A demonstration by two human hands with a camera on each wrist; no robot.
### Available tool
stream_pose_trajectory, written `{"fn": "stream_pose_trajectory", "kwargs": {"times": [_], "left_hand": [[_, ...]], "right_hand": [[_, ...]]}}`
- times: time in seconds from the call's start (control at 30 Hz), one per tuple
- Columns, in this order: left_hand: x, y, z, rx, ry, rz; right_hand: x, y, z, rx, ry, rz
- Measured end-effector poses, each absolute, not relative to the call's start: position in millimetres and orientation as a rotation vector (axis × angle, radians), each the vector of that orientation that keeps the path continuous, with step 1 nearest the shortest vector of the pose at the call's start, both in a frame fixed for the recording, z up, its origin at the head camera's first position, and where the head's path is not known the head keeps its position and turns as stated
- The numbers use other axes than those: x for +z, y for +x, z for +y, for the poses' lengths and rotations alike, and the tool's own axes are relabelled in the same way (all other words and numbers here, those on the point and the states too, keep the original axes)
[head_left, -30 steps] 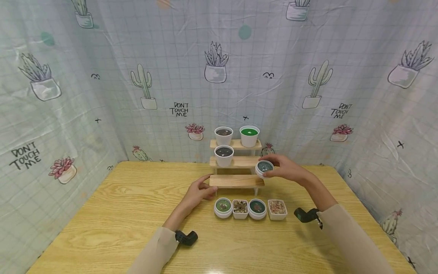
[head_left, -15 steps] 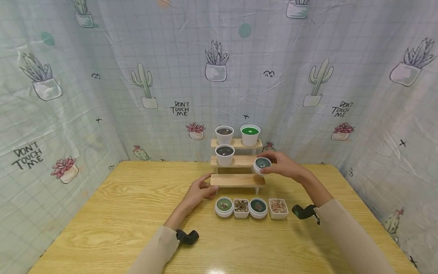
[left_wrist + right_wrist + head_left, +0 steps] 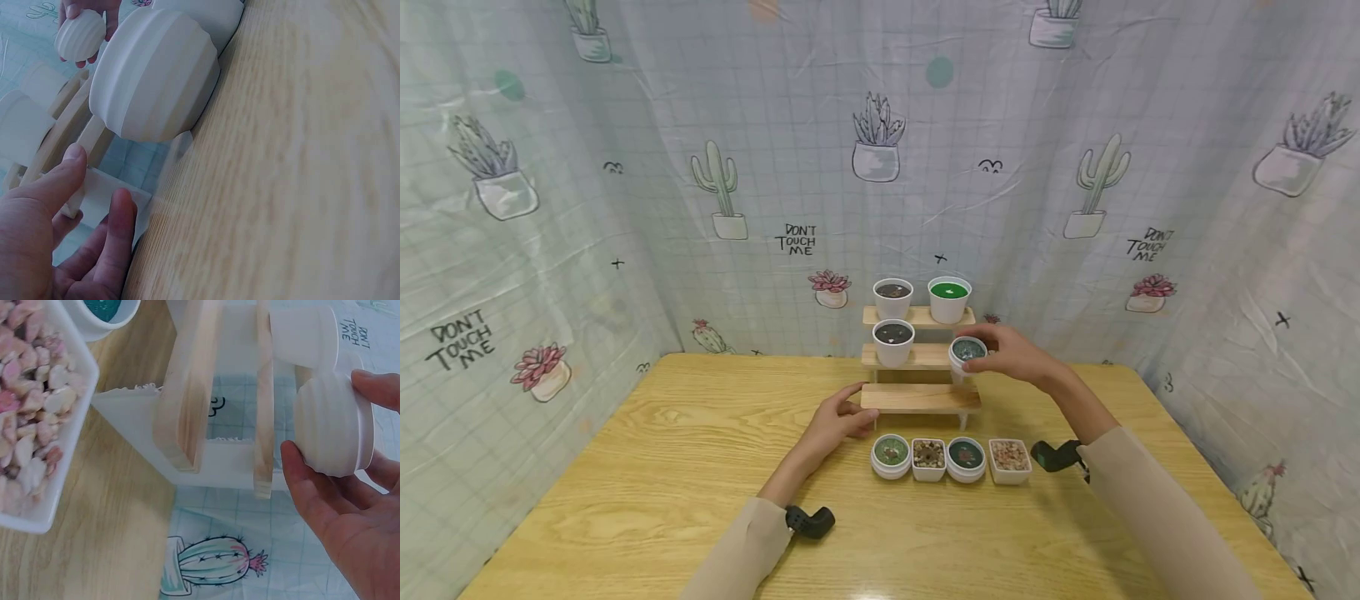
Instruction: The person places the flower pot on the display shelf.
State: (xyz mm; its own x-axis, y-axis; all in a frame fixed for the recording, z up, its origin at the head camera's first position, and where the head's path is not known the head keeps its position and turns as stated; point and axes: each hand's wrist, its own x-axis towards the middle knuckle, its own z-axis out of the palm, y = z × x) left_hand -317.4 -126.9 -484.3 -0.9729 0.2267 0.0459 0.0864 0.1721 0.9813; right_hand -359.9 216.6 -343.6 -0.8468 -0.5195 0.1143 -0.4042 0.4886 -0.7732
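My right hand [image 3: 1018,360] holds a small round white pot [image 3: 957,365] with ribbed sides and a speckled teal filling, thumb on one side and fingers on the other. It hangs beside the right end of the middle step of a three-tier wooden stand [image 3: 917,397]. In the right wrist view the ribbed pot [image 3: 325,425] is apart from the nearer shelf boards. My left hand [image 3: 835,421] grips the left end of the lowest step. In the left wrist view its thumb [image 3: 65,178] lies against the board's end, other fingers curled beside the white support.
Two white cups, dark-filled [image 3: 892,307] and green-filled [image 3: 948,311], stand on the top step. Another dark-filled cup [image 3: 892,353] sits at the middle step's left. Before the stand are two round pots [image 3: 891,472] [image 3: 966,476], a pebble-filled square pot [image 3: 929,474] and a pink-gravel one [image 3: 1011,477].
My right hand has carried the round pot leftward and slightly up, closer to the right end of the middle step. My left hand stays at the stand's lowest step.
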Motion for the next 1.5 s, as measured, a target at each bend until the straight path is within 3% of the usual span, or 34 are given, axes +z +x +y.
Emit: {"fn": "stream_pose_trajectory", "kwargs": {"times": [1.5], "left_hand": [[-485, -318, -126, 1.936, 0.298, 2.31]], "right_hand": [[-355, -382, 169, -1.32, -0.765, 2.594]]}}
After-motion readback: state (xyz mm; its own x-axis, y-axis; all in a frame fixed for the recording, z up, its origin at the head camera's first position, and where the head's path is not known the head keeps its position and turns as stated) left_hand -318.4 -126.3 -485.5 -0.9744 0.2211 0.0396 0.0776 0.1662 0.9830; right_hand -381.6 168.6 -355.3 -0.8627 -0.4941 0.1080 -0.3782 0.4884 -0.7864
